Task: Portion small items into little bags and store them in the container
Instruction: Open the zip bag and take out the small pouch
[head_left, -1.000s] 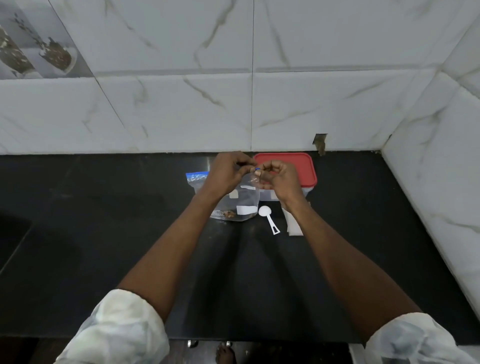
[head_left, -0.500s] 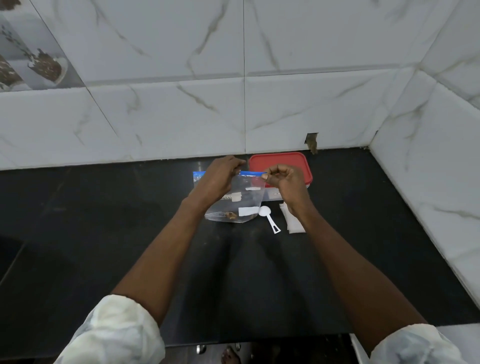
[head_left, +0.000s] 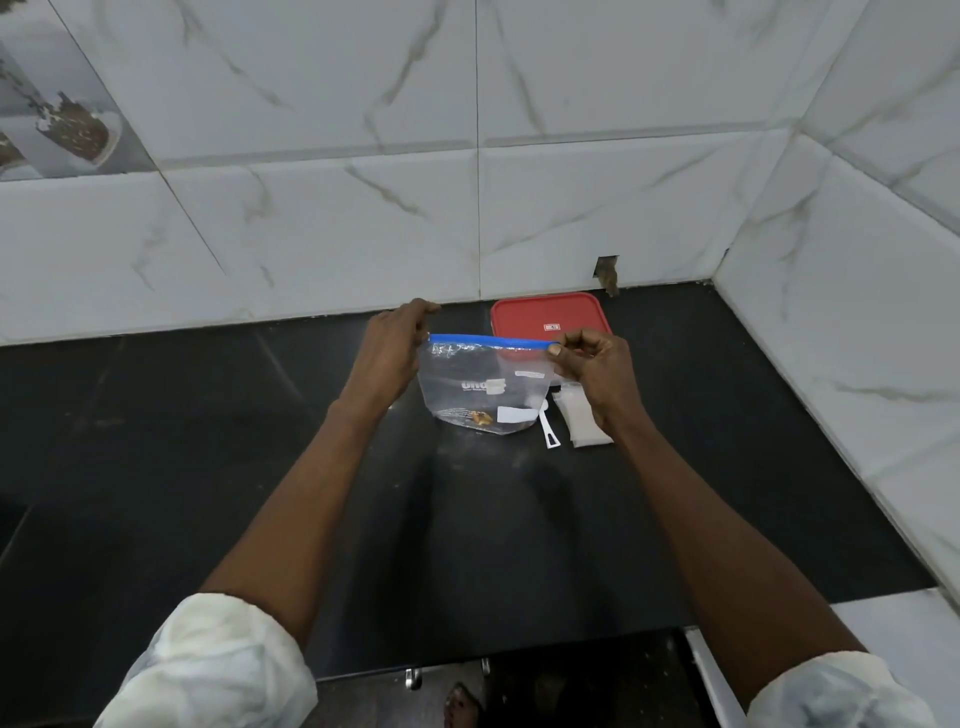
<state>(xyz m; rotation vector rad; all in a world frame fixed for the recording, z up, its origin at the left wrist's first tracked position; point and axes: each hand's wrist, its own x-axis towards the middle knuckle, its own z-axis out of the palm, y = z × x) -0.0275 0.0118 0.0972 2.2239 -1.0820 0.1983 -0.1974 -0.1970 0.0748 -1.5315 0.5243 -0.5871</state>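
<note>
A clear zip bag (head_left: 480, 389) with a blue seal strip hangs upright just above the black counter, a few brown pieces resting at its bottom. My left hand (head_left: 392, 348) pinches the seal's left end. My right hand (head_left: 589, 364) pinches the seal's right end, so the strip is stretched flat between them. Behind the bag stands a container with a red lid (head_left: 550, 322), lid on. A white scoop (head_left: 548, 431) and a stack of small bags (head_left: 582, 423) lie on the counter under my right wrist.
The black counter (head_left: 208, 441) meets white marble tile walls at the back and on the right, forming a corner. A small hole (head_left: 607, 270) is in the back wall above the container. The counter's front edge runs near my elbows.
My hands have slid apart along the blue seal, from close together at the middle to its two ends. The bag now hangs spread wide. The view has shifted slightly.
</note>
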